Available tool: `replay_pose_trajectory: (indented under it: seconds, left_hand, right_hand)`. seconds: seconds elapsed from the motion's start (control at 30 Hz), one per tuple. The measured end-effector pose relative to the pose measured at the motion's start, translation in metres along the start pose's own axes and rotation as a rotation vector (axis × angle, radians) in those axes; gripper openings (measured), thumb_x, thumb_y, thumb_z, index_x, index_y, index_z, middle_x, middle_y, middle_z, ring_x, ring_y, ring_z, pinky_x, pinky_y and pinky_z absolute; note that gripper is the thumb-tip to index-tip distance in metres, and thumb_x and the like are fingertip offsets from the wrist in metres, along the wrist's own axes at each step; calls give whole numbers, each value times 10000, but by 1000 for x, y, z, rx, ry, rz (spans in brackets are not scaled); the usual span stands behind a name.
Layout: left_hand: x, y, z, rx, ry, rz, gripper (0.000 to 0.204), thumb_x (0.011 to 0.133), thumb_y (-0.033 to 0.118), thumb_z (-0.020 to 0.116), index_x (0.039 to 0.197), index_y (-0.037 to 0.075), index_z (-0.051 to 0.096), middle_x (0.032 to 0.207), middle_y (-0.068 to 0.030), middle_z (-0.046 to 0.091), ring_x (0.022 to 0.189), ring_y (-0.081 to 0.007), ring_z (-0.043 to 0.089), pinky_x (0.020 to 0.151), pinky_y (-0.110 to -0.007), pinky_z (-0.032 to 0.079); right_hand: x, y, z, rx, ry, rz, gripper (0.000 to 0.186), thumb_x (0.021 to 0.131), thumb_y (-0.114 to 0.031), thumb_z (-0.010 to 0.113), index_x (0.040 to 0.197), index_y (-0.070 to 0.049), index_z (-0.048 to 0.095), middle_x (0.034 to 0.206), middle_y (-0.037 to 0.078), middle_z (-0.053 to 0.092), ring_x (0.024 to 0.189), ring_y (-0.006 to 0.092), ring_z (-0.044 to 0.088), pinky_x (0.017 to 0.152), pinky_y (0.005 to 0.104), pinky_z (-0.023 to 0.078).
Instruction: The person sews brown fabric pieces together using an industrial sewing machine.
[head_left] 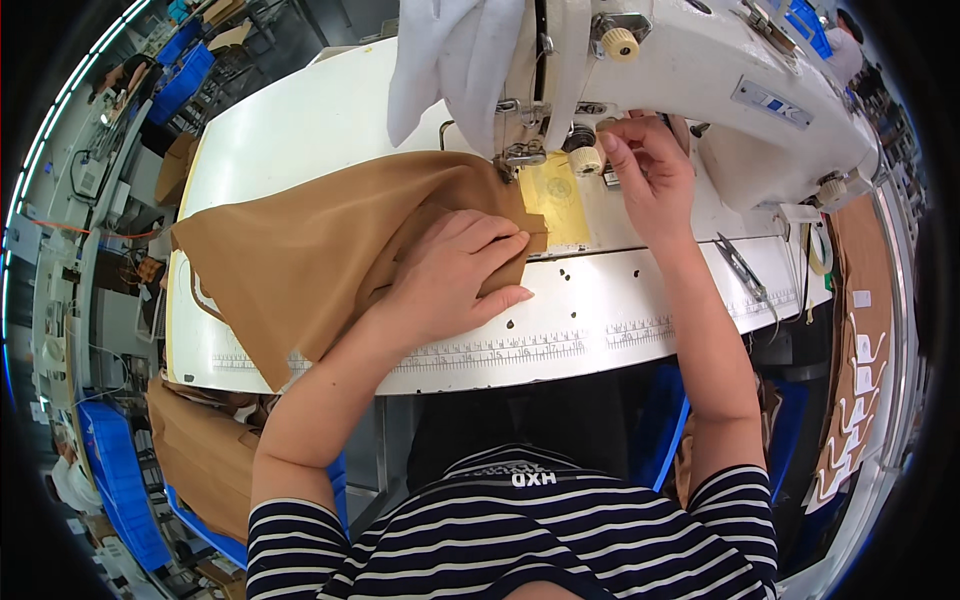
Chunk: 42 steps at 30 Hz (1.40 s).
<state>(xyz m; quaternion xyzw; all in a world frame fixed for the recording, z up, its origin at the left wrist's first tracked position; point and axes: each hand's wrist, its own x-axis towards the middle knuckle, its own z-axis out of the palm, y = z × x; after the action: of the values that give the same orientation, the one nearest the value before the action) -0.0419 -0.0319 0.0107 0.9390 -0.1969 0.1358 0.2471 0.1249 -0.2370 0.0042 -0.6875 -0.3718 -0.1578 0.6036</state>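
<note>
My left hand (455, 270) lies on a piece of brown fabric (280, 250) spread over the white sewing table (250, 150), its fingers over a folded edge and its thumb apart. The fabric reaches up to the presser foot (515, 160) of the white sewing machine (760, 90). My right hand (650, 170) is raised right of the needle area, beside a cream knob (585, 160), thumb and forefinger pinched; what they hold is too small to name. A yellow plate (555, 200) sits right of the fabric.
Snips (740, 267) lie at the table's right. Pale cloth (440, 50) hangs on the machine. More brown fabric (200, 450) and blue bins (115, 470) are at lower left; brown pieces with white tags (850, 350) stand at right. Other people (75, 480) work in the background.
</note>
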Motion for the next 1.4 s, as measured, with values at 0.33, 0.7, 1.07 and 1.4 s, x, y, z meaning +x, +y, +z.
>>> replay_pose_trajectory:
  seconds: [0.33,0.7,1.07,1.4]
  left_hand:
    - [-1,3,-1,14,-8,14,519,800,346,776,1182,15,660,1173,-91,601,1105,-302,545,970,-418,446]
    - [-3,6,2,6,29,26,503,797,373,773,1142,28,655,1144,-70,597,1085,-278,544,953,-405,446]
    - [-3,5,1,-29,11,25,527,790,354,796,1168,12,665,1157,-104,615,1066,-311,550,925,-416,463]
    - [9,-11,2,-3,12,63,525,804,355,786,1165,-2,656,1190,-118,600,1094,-323,539,952,-424,460]
  right_hand:
    - [17,-9,2,-239,136,-144,145,859,-99,782,788,5,712,782,47,675,760,176,583,724,299,454]
    - [18,-11,4,-304,179,-266,103,825,-67,798,821,12,733,685,44,610,611,136,506,563,279,412]
    - [3,-7,7,-271,0,-204,96,812,-59,792,845,5,728,692,63,598,640,204,542,592,309,441]
    - [-14,-10,20,-343,-542,-229,162,808,-142,767,958,-84,749,970,47,645,930,272,575,818,391,480]
